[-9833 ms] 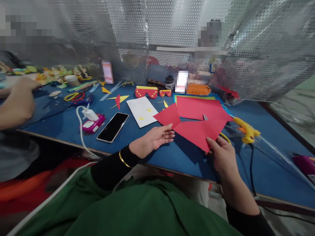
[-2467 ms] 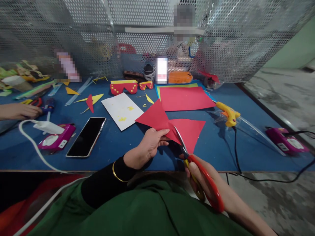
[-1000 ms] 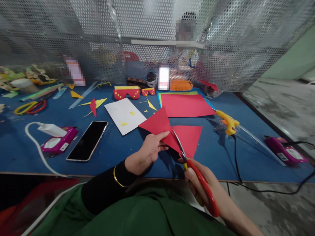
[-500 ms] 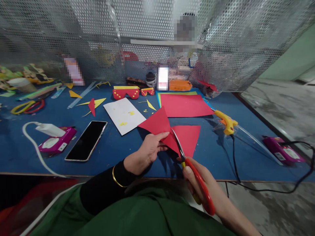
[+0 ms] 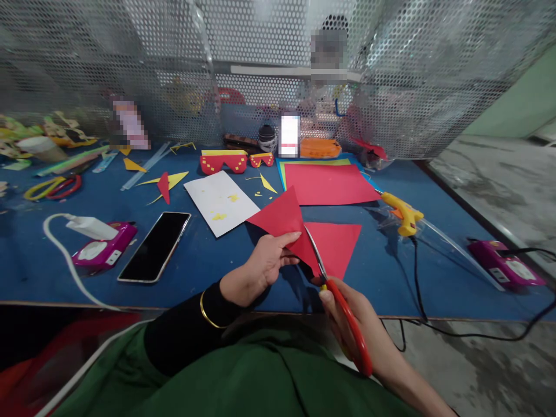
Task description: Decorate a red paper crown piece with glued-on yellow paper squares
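Observation:
Between the thumb and fingers of my left hand (image 5: pixel 269 263) is a sheet of red paper (image 5: pixel 282 217), held just above the blue table. My right hand (image 5: pixel 354 310) grips a pair of scissors (image 5: pixel 351 324) with red and yellow handles. Their metal blades reach up into the paper, and the cut divides it into a left part under my left thumb and a right flap (image 5: pixel 336 246). The blades look nearly closed, and the lower one is hidden by the paper. Beyond the flap lies a larger red sheet (image 5: pixel 330 184) on top of green and blue ones.
White card (image 5: pixel 221 205) with yellow scraps lies left of the cut paper, near a phone (image 5: pixel 155 248). Red paper glasses (image 5: pixel 223 162) stand behind. A yellow glue gun (image 5: pixel 403 214) rests on the right, its cord trailing over the table edge. Purple power strips (image 5: pixel 104 246) sit at both sides.
The scissor blades have closed further along the cut, and the handles have drawn together. The right flap has spread slightly to the right. My left hand keeps its hold.

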`<state>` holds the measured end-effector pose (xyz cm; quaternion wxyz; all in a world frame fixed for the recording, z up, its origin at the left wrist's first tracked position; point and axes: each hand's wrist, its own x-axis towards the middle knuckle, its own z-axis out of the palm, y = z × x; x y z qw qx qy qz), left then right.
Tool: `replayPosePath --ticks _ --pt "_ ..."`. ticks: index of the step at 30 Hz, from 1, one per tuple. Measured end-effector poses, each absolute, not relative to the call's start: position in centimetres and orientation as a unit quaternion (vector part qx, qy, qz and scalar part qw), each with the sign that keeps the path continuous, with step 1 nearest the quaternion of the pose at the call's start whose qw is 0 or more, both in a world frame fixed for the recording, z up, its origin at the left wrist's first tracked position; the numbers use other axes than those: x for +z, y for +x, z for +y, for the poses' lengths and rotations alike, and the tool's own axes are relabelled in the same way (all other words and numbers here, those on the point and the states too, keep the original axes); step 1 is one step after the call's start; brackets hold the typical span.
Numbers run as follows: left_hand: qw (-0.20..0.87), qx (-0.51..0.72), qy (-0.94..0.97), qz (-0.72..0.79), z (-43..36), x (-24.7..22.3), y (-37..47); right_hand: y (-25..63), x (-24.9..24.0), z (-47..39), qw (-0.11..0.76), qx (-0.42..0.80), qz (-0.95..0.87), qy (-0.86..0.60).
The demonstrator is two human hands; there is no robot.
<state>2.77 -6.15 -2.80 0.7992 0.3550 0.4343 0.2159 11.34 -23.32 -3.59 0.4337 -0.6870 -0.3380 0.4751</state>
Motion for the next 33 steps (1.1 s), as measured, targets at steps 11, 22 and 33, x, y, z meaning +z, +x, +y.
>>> replayPosePath --ticks 11,22,33 --pt "0.806 0.247 0.329 0.426 -6.1 -2.9 2.8 11.1 -3.0 -23.6 0.453 0.492 -0.347 -0.658" --pt "0.796 0.241 0.348 0.433 -6.4 -3.0 2.9 10.9 -2.8 -22.5 0.455 0.480 -0.349 -0.664" --pt "0.794 0.245 0.356 0.428 -6.4 -3.0 2.8 10.6 -2.3 -21.8 0.448 0.448 -0.354 -0.688"
